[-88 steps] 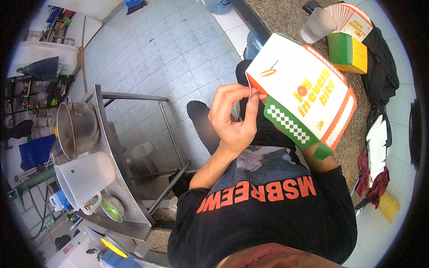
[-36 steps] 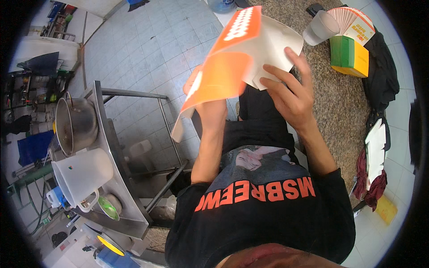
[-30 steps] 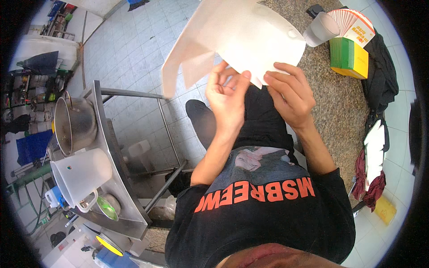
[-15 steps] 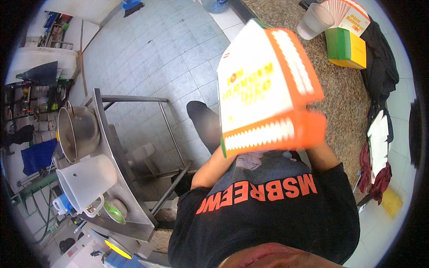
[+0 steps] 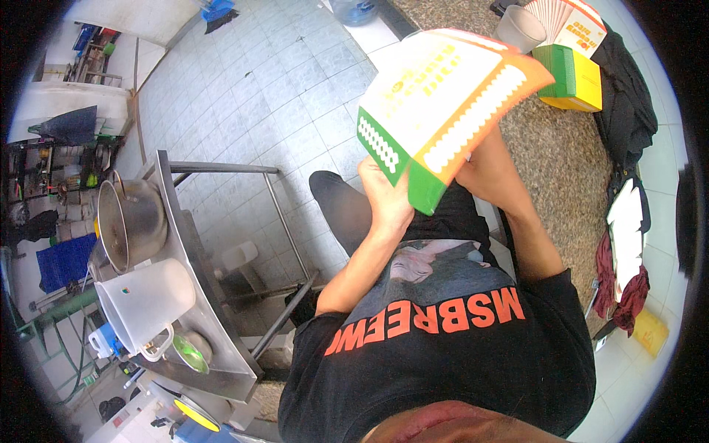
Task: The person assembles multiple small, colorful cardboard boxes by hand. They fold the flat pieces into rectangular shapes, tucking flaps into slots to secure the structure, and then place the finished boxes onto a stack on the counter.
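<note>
In front of my body I hold up a paper food carton, white with yellow print and orange and green scalloped side flaps. My left hand is closed on the carton's near left side, by the green flaps. Below the orange flap, my right hand grips the near right side. The carton hides most fingers of both hands. On the granite counter beyond, a fanned stack of similar carton sheets lies beside a green and yellow stack of folded cartons and a frosted plastic cup.
To my left a metal table carries a large pot, a translucent pitcher and a bowl with something green. Dark cloth and maroon cloth lie along the counter's right side. A blue dustpan and broom stand on the tiled floor.
The carton has turned in my hands, so its green flaps now point toward me at lower left. Both hands, hidden behind it before, now show beneath it.
</note>
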Demonstrator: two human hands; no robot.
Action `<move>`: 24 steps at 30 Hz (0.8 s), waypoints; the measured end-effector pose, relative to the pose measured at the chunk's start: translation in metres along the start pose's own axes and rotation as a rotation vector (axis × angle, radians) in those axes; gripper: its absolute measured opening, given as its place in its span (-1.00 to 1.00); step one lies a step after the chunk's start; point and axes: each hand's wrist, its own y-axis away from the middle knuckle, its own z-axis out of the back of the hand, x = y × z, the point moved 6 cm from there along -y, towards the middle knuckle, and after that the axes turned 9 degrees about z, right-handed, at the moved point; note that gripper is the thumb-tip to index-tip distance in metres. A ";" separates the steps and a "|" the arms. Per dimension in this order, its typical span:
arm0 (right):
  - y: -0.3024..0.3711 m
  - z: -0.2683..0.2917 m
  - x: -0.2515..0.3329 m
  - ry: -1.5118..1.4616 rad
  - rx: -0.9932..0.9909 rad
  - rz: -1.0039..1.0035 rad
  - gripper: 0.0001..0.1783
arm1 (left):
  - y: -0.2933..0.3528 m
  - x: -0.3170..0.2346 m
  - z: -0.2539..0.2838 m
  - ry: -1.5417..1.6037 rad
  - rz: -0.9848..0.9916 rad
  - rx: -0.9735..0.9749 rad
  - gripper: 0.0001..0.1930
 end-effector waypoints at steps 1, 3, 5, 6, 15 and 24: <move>0.001 0.004 0.005 0.071 -0.032 0.055 -0.76 | 0.006 0.003 0.002 -0.047 -0.124 -0.035 -0.86; 0.023 0.005 -0.024 0.015 -0.084 0.055 -0.60 | 0.015 -0.011 -0.007 -0.077 -0.233 -0.040 -0.88; 0.041 -0.002 -0.053 -0.171 -0.137 -0.006 -0.44 | 0.024 -0.014 -0.013 -0.062 -0.231 -0.053 -0.89; 0.044 -0.001 -0.056 -0.241 -0.133 -0.020 -0.44 | 0.021 -0.001 -0.008 -0.103 -0.169 -0.073 -0.89; 0.004 0.006 -0.015 -0.315 0.014 -0.158 -0.76 | 0.009 0.001 -0.013 0.041 0.009 -0.058 -0.82; 0.010 0.016 -0.014 -0.047 -0.225 0.116 -0.54 | 0.000 -0.005 -0.006 -0.024 -0.034 -0.023 -0.86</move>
